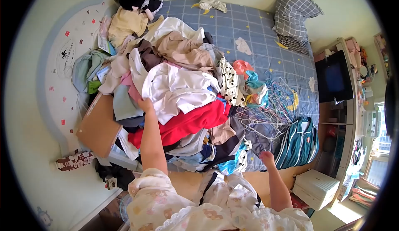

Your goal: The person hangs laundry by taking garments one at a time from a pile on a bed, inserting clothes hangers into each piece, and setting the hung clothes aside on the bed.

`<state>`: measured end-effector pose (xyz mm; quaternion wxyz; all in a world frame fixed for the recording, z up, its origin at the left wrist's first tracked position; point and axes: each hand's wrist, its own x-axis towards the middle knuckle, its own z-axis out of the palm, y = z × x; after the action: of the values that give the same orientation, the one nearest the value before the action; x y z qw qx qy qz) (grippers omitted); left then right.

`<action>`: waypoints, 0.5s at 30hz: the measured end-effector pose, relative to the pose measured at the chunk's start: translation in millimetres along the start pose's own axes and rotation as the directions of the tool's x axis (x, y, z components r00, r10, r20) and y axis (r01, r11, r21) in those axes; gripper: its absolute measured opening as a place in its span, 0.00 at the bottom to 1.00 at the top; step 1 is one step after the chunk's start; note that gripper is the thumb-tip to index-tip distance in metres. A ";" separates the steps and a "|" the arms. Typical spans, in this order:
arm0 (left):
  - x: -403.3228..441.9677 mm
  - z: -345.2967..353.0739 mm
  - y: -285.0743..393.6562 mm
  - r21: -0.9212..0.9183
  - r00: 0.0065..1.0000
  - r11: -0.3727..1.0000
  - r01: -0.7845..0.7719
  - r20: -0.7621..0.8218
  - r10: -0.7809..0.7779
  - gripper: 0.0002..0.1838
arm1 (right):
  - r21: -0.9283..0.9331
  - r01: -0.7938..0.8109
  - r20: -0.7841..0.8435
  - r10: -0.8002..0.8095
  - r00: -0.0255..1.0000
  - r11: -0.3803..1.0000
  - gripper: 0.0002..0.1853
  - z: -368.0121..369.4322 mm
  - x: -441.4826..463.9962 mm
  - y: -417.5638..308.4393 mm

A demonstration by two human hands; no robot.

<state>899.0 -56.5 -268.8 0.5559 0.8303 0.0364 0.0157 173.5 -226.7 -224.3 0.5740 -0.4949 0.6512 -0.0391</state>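
White garment [178, 85] | left hand [145, 104] at its edge | right hand [267, 158] near hangers [270, 113] | both grips unclear

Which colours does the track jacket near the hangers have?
The track jacket is dark teal with white stripes, best seen in the head view.

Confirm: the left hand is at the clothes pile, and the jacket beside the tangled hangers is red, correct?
No, the head view shows the jacket beside the tangled hangers is dark green, not red. The left hand is indeed at the clothes pile.

The white garment [178, 85] hides part of the red garment [187, 122] beneath it.
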 end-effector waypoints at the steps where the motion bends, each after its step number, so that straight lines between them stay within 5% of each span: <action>1: -5.4 2.9 13.8 -0.119 0.998 0.991 -0.064 0.021 0.067 0.18 | 0.018 0.028 0.051 -0.029 0.998 0.999 0.07 8.1 6.2 -8.6; 3: -48.3 -13.5 117.2 -0.232 0.963 0.962 0.142 0.257 -0.080 0.15 | -0.068 0.223 0.106 -0.215 0.971 0.972 0.09 30.7 18.7 -31.1; 7: -84.6 -21.5 190.2 -0.350 0.843 0.936 -0.046 0.489 0.225 0.17 | -0.101 0.435 0.252 -0.400 0.881 0.895 0.11 86.7 8.3 -152.1; 9: -115.3 -46.8 240.2 -0.234 0.701 0.956 -0.179 0.651 0.291 0.18 | -0.144 0.583 0.285 -0.531 0.798 0.799 0.10 110.6 -6.7 -221.3; 12: -167.5 -84.7 301.8 -0.252 0.481 0.915 -0.314 0.789 0.383 0.19 | 0.119 0.739 0.231 -0.742 0.629 0.663 0.36 137.9 -37.0 -310.1; 13: -183.9 -98.4 318.9 -0.255 0.417 0.894 -0.367 0.815 0.403 0.19 | -0.112 0.903 0.125 -0.895 0.427 0.415 0.43 145.6 -41.1 -328.8; 15: -214.8 -128.3 348.9 -0.260 0.290 0.845 -0.466 0.858 0.424 0.20 | -0.196 0.952 0.058 -0.967 0.248 0.233 0.49 161.6 -60.1 -357.0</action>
<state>691.3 -87.3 105.7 0.4444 0.6961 -0.4940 -0.2720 505.7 -282.7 -15.3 0.3543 -0.8400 0.2334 -0.3383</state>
